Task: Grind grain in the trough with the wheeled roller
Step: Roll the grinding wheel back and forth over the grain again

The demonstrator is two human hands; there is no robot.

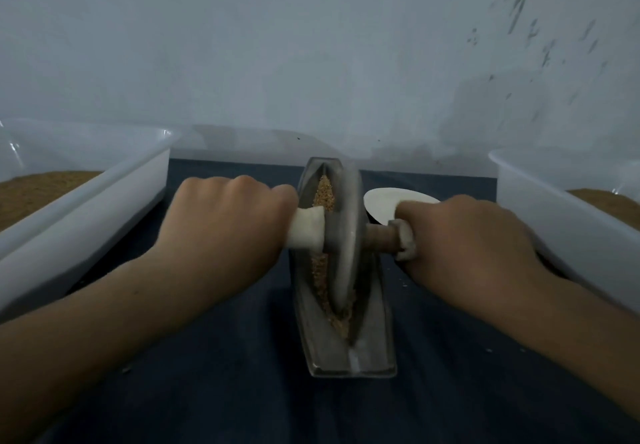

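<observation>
A narrow grey metal trough [370,346] lies lengthwise on a dark cloth in front of me. Tan grain [323,194] fills its groove. A grey disc wheel [344,232] stands upright in the groove, on an axle that sticks out to both sides. My left hand [225,225] grips the white-wrapped left handle [308,229]. My right hand [464,236] grips the right handle [403,239] beyond a bare stretch of axle. Most of both handles is hidden inside my fists.
A white plastic tub [104,201] holding brown grain stands at the left, another white tub [561,215] with grain at the right. A white dish [384,201] sits behind my right hand. A pale wall rises close behind the trough.
</observation>
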